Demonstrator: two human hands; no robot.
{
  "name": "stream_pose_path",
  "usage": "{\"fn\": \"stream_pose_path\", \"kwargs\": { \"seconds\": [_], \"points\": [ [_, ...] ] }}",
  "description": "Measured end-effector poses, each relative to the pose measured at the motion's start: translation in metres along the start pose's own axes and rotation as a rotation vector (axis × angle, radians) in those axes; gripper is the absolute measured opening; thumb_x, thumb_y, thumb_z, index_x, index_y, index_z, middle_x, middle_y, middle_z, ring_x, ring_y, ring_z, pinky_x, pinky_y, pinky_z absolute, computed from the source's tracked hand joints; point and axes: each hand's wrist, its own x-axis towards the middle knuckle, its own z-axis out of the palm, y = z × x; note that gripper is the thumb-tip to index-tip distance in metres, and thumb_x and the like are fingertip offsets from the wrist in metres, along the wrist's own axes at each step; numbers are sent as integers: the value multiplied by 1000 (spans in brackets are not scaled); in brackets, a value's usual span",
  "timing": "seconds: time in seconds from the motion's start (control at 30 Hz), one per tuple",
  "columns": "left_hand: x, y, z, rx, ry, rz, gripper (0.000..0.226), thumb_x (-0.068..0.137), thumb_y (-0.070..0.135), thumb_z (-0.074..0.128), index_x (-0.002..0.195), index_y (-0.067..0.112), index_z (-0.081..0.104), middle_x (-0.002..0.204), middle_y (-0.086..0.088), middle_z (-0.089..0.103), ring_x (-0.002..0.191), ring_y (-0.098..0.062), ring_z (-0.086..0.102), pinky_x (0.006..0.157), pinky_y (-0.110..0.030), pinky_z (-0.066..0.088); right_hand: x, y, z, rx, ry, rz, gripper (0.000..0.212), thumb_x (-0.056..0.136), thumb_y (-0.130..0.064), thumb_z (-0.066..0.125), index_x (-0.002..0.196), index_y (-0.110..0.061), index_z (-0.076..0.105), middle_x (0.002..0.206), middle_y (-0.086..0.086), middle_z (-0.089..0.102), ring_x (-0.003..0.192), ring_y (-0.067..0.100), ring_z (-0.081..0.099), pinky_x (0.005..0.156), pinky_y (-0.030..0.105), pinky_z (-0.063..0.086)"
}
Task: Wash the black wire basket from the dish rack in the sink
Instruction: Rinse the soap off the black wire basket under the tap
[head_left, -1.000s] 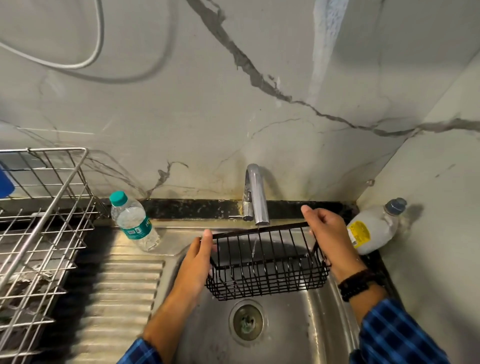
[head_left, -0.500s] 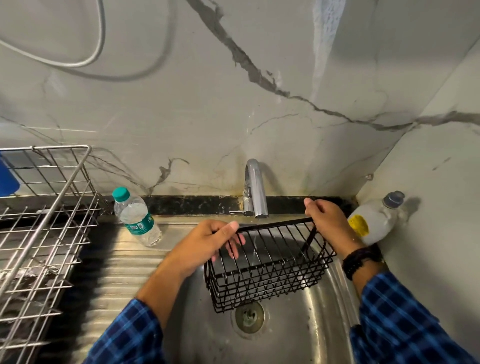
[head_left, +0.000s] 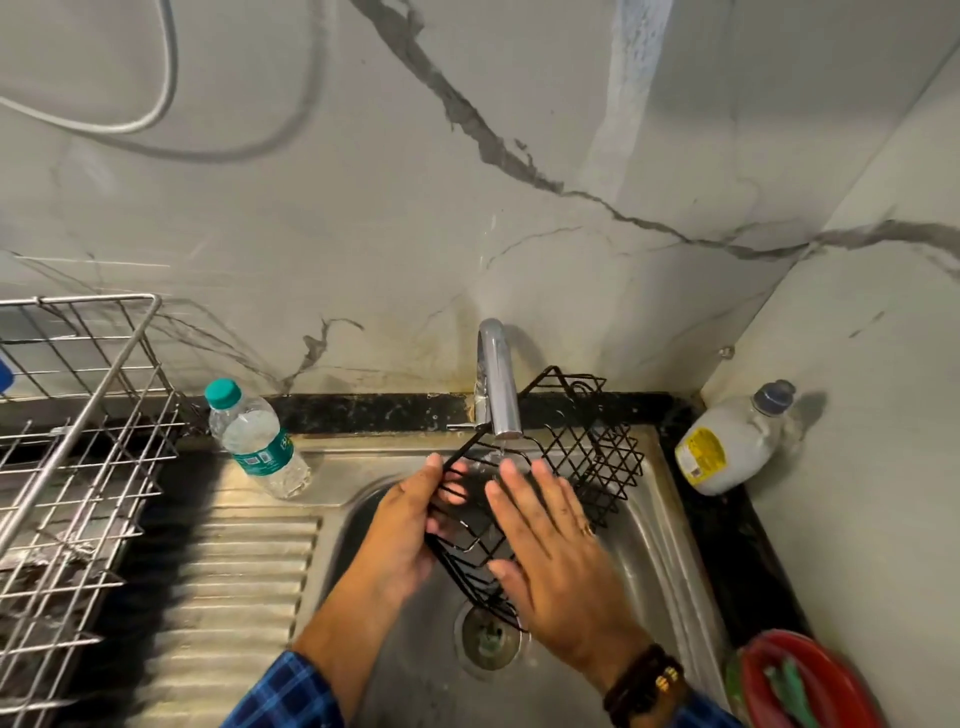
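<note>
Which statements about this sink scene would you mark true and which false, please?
1. The left hand grips the black wire basket. True.
2. The right hand lies flat on the basket, fingers straight. True.
3. The chrome tap is off. False: a thin stream of water falls from it onto the basket.
4. The clear plastic bottle with a teal cap stands right of the tap. False: it stands left of it.
</note>
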Motion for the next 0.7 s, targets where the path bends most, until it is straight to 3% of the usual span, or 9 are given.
{"fn": "stream_pose_path", "kwargs": {
  "seconds": [0.07, 0.13, 0.2, 0.23, 0.3, 0.37, 0.5, 0.6, 0.7],
  "points": [
    [1, -6, -5, -87, 43, -59, 32, 95, 31, 59, 78, 10, 77, 59, 3, 56, 33, 0, 36, 31, -10, 28, -1, 23, 1, 58, 51, 217, 62, 103, -44, 24, 159, -22, 11, 168, 7, 1, 154, 26, 3, 121, 55, 19],
    [2, -15, -12, -168, 70, -96, 28, 92, 32, 62, 82, 10, 76, 60, 4, 54, 32, 1, 35, 31, -11, 29, 3, 35, -4, 187, 92, 513, 61, 102, -50, 18, 158, -36, 1, 167, 1, -11, 154, 24, -5, 119, 54, 25],
    [-1, -22, -15, -251, 93, -120, 25, 93, 32, 63, 88, 9, 73, 61, 4, 55, 31, 1, 37, 31, -10, 30, 6, 30, -4, 284, 83, 668, 62, 99, -58, 15, 156, -43, -3, 166, -2, -18, 153, 28, -6, 115, 49, 34],
    [-2, -26, -15, -279, 101, -125, 26, 95, 31, 61, 88, 9, 72, 60, 4, 55, 31, 1, 36, 31, -9, 29, 4, 18, -2, 289, 68, 684, 65, 97, -62, 13, 156, -40, -4, 165, 0, -20, 153, 30, -8, 116, 49, 30],
    [-4, -31, -10, -293, 122, -120, 28, 99, 31, 57, 88, 10, 72, 58, 6, 54, 30, 1, 35, 31, -10, 29, 2, -19, 3, 164, 39, 611, 72, 96, -64, 6, 158, -30, -5, 165, 7, -18, 152, 31, -11, 120, 55, 11],
    [-4, -33, -9, -293, 158, -114, 28, 100, 31, 57, 90, 10, 73, 59, 7, 55, 31, 0, 35, 32, -12, 29, -5, -51, 13, 56, 0, 514, 75, 97, -61, 10, 159, -20, 4, 167, 11, -5, 154, 30, -3, 120, 59, 7],
    [-5, -30, -16, -281, 204, -80, 29, 100, 32, 55, 97, 10, 73, 61, 8, 59, 31, 0, 35, 32, -12, 28, -22, -42, 26, -60, -3, 283, 72, 97, -53, 37, 158, -20, 18, 164, 18, 16, 150, 38, 18, 113, 60, 21],
    [-6, -34, -19, -314, 195, -94, 28, 100, 32, 55, 97, 10, 72, 59, 8, 61, 30, 0, 35, 32, -11, 27, -47, -5, 25, -131, 82, -7, 56, 104, -45, 37, 154, -21, 31, 160, 11, 32, 145, 32, 35, 108, 55, 35],
    [-10, -46, -18, -369, 190, -144, 26, 100, 31, 55, 93, 10, 70, 56, 8, 61, 29, 0, 36, 32, -11, 28, -60, 10, 13, -133, 151, -94, 46, 105, -41, 40, 144, -19, 50, 148, 8, 51, 137, 27, 48, 109, 50, 38]
  ]
}}
